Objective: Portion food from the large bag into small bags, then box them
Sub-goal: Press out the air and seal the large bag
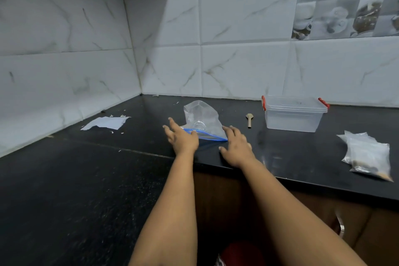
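Note:
A large clear zip bag (201, 117) with a blue seal strip lies on the black counter (86, 168), its seal end towards me. My left hand (180, 137) reaches over the counter with fingers spread, its thumb at the left end of the blue seal. My right hand (236, 147) hovers flat with straight fingers beside the seal's right end. Neither hand grips anything. A clear plastic box (293, 115) with red clips stands closed to the right. Small clear bags (368, 154) with brownish food lie stacked at the far right.
A small beige scoop (249, 120) lies between the zip bag and the box. Torn white paper (105, 123) and scraps lie at the left near the tiled wall. The counter's front edge runs just below my right hand, with a wooden cabinet beneath.

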